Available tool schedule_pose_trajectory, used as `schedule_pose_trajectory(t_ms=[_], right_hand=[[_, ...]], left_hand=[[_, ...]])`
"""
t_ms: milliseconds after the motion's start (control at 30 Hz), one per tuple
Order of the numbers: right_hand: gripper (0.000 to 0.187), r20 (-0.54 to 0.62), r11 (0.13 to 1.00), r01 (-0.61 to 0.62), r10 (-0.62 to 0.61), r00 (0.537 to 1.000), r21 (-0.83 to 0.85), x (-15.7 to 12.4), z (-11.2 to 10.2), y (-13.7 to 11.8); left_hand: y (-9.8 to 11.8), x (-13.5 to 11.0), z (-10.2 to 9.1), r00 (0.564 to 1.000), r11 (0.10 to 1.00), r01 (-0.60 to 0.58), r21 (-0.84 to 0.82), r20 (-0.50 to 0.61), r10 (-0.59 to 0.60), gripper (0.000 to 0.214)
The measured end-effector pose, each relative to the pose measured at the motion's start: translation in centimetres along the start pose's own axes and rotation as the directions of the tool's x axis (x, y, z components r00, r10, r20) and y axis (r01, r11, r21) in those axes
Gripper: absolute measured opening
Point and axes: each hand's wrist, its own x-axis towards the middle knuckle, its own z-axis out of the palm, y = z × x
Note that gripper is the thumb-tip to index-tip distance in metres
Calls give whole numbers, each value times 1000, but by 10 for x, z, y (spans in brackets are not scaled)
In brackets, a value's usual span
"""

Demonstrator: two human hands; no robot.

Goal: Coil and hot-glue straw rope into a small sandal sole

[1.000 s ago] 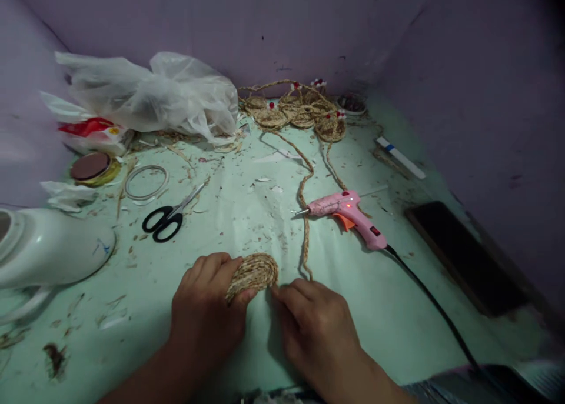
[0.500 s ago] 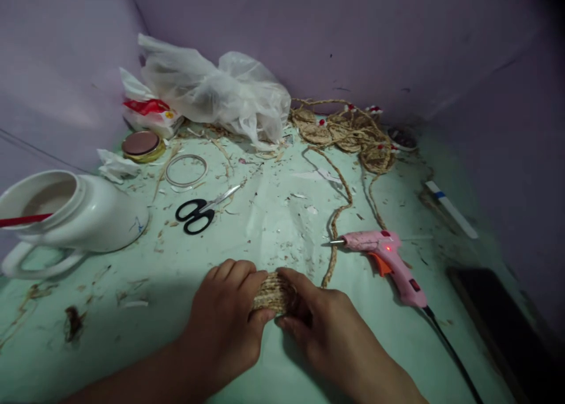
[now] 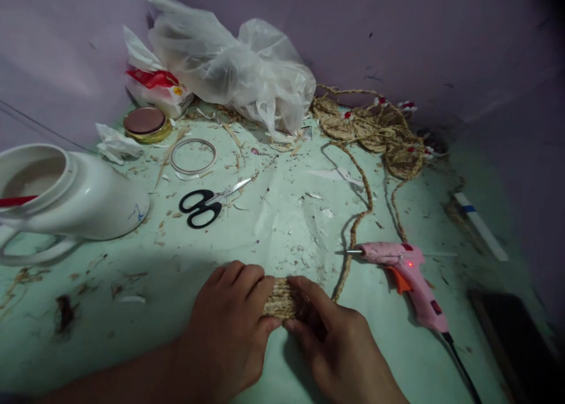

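Between my hands is a small coil of braided straw rope (image 3: 281, 298), its ridged side facing me. My left hand (image 3: 236, 316) is closed around its left part, thumb below and fingers over the top. With thumb and fingers, my right hand (image 3: 333, 333) pinches the right end of the coil. A loose length of braided rope (image 3: 366, 201) runs from behind my right hand up toward the back. Right of it lies a pink glue gun (image 3: 410, 274) with a red light on and its metal tip pointing left.
Black-handled scissors (image 3: 207, 207), a tape ring (image 3: 193, 157) and a white jug (image 3: 106, 198) lie to the left. Behind are a plastic bag (image 3: 247, 74), a round tin (image 3: 146, 123) and coiled rope pieces (image 3: 371, 127). A dark phone-like slab (image 3: 512, 333) lies right; scraps litter the table.
The view has shifted, so most things at the back and right sit farther right. Both hands keep hold of the rope coil, with little change in grip.
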Motion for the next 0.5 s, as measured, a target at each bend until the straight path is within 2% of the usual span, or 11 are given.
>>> schedule_pose_trajectory(t_ms=[167, 300, 367, 433, 500], right_hand=[[46, 15, 999, 0, 0, 1000, -35, -2, 1, 4], [63, -56, 999, -5, 3, 998, -32, -11, -1, 9], [55, -126, 993, 34, -49, 991, -116, -17, -4, 10], [40, -177, 972, 89, -129, 976, -219, -20, -6, 9], [33, -210, 935, 145, -221, 952, -323, -22, -5, 4]], left_hand=[[-3, 2, -1, 996, 999, 48, 5, 76, -48, 27], [-12, 1, -9, 996, 996, -1, -88, 90, 9, 62], [-16, 0, -14, 995, 990, -19, -139, 99, 33, 69], [-18, -1, -19, 991, 985, -4, -175, 130, 27, 61], [-16, -2, -22, 986, 982, 31, -187, 166, 0, 49]])
